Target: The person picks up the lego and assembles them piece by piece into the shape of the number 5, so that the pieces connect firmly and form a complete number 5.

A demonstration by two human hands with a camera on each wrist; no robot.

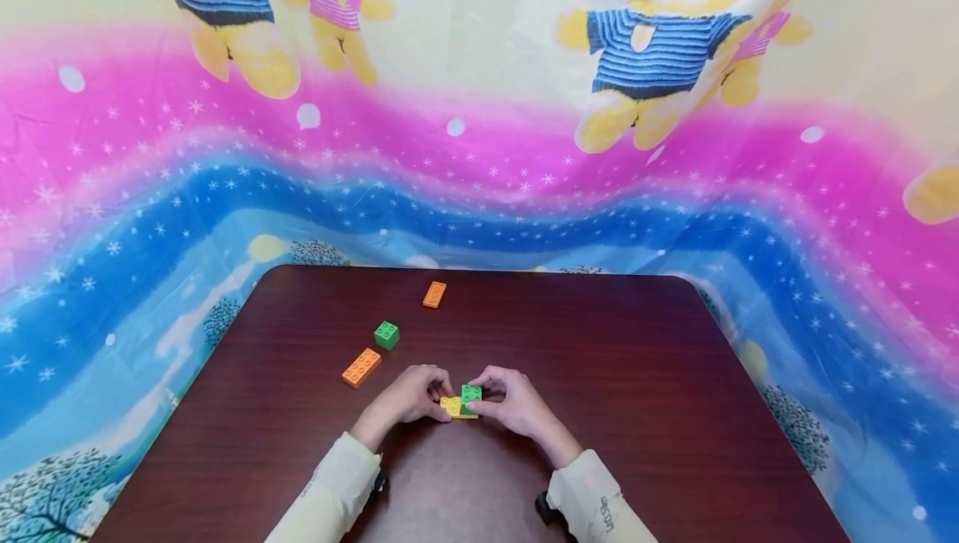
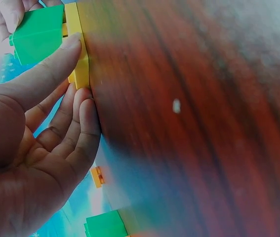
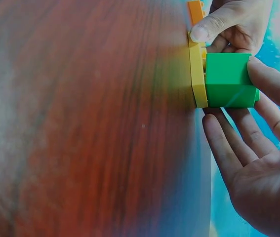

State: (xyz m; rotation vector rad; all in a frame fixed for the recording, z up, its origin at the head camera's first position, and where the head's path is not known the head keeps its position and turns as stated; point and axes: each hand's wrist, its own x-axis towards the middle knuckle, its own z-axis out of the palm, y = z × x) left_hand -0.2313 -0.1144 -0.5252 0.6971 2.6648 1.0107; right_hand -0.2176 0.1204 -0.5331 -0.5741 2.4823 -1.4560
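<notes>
Reference landmark: the yellow plate (image 1: pixel 450 404), located between the two hands near the middle of the surface (image 1: pixel 644 360). Nearest the wearer, on the near side of the yellow plate, are two pale sleeves (image 1: pixel 337 476), one to its left and one to its right

The left hand (image 1: pixel 410 394) is at the left end of the yellow plate. Its grip is narrowed to the width of that part, which it pinches between thumb and fingers

The right hand (image 1: pixel 519 404) is at the right of the yellow plate. Its grip is parted by the width of the green brick (image 1: pixel 471 394), which it holds between thumb and fingers. The green brick stands studs-up on the right half of the yellow plate; whether it is fully seated cannot be told. Yellow studs are exposed on the left half

Remaining components, all to the left of and beyond the yellow plate, in order of distance: an orange brick (image 1: pixel 362 367) lying at an angle; a second green block (image 1: pixel 386 335), just beside it; an orange plate (image 1: pixel 434 295), farther off near the far edge of the surface

Behind everything, beyond the yellow plate, hangs a printed fabric backdrop (image 1: pixel 464 164) with bears, snowflakes and trees
</notes>
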